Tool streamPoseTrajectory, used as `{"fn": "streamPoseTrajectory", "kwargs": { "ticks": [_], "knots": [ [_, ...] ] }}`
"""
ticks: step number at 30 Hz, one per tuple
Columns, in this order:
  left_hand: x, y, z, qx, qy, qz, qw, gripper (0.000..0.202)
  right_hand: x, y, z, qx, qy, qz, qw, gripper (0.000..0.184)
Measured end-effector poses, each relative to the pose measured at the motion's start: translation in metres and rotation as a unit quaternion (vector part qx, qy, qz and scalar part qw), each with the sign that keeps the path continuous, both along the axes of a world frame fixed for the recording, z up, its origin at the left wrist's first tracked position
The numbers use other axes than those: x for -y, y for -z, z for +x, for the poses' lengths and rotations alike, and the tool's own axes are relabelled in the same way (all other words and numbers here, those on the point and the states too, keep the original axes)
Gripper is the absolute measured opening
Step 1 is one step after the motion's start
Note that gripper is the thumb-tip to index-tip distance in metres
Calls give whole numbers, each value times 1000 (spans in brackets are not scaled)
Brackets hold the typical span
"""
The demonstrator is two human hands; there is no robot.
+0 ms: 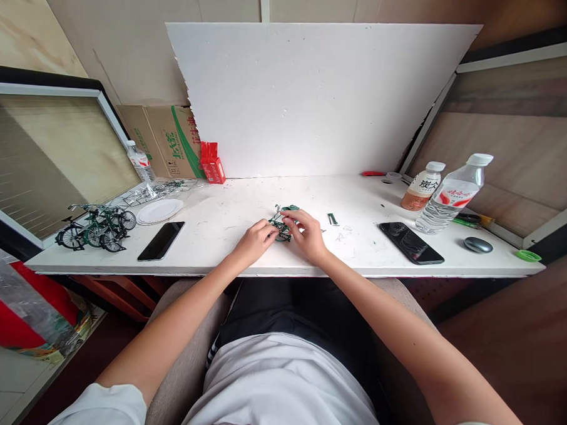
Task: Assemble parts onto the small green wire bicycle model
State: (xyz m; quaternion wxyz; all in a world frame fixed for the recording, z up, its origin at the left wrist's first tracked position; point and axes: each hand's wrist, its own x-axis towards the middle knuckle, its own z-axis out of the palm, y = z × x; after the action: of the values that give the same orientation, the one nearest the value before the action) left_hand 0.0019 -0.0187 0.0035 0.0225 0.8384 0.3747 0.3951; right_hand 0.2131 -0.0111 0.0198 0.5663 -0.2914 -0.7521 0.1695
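A small green bicycle (281, 226) is held just in from the middle of the front edge of the table (222, 216). Its left side is pinched by the fingertips of the left hand (258, 241); its upper part is clamped between thumb and fingers of the right hand (306, 232). The exact contact points are partly hidden. Thin parts are best handled by light fingertip pressure, with the frame steadied low by the left hand and fine adjustment left to the right. The wheels should not be squeezed, lest they be bent. A loose green piece (333, 219) lies just beyond the right hand; similar bicycles (95, 226) are clustered at the front left corner.
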Motion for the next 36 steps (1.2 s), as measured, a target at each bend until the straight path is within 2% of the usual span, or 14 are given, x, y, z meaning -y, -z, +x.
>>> {"fn": "streamPoseTrajectory", "kwargs": {
  "ticks": [4,10,18,25,30,36],
  "knots": [
    [1,-1,0,-4,-3,0,1000,15,0,0,0,25,-26,31,999,34],
    [3,-3,1,-12,-11,-5,1000,13,5,-4,-1,74,-53,68,994,49],
    [3,-4,2,-13,4,1,1000,14,5,-2,-2,21,3,33,999,27],
    [3,-4,2,-18,18,13,1000,15,2,1,-1,-19,44,29,998,35],
    [2,-4,2,-14,24,8,1000,15,4,-1,-2,-3,25,24,999,40],
    [2,-3,2,-17,26,7,1000,15,4,-2,-2,-20,52,9,998,35]
  ]
}}
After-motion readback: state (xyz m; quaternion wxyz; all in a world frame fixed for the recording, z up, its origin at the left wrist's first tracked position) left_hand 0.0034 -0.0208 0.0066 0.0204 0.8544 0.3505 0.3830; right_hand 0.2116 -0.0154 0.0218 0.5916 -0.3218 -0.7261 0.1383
